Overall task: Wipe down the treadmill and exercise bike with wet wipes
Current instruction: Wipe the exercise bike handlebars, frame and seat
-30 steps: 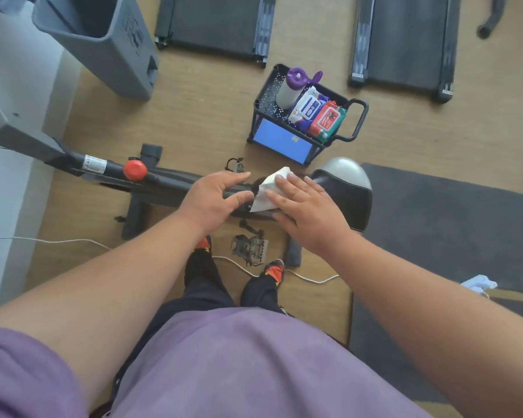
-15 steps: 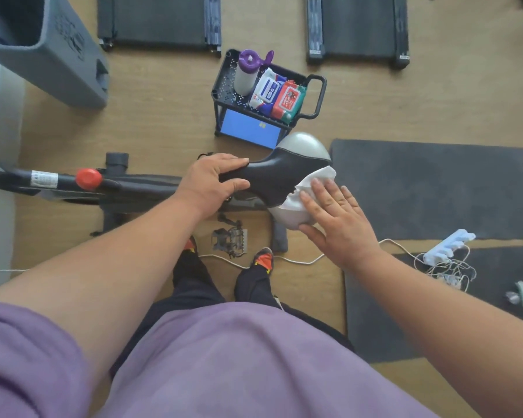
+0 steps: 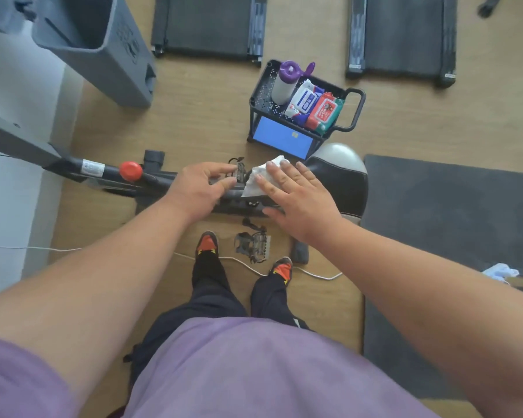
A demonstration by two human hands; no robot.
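The exercise bike (image 3: 109,173) lies across the view below me, its black and grey saddle (image 3: 341,176) at the right and a red knob (image 3: 130,171) on the frame. My right hand (image 3: 299,197) presses a white wet wipe (image 3: 261,179) flat against the front of the saddle, fingers straight. My left hand (image 3: 200,188) grips the frame just left of the wipe, fingers curled over the bar. Two treadmill decks (image 3: 209,25) (image 3: 402,34) lie on the floor at the top.
A small black cart (image 3: 355,110) behind the saddle holds wipe packs (image 3: 314,107) and a purple-capped canister (image 3: 286,82). A grey bin (image 3: 103,52) stands top left. A dark mat (image 3: 453,212) covers the floor right. A white cable (image 3: 314,274) runs past my feet.
My right hand has slid the wipe from the saddle's rear side forward to its nose near the left hand. The left hand has stayed on the frame.
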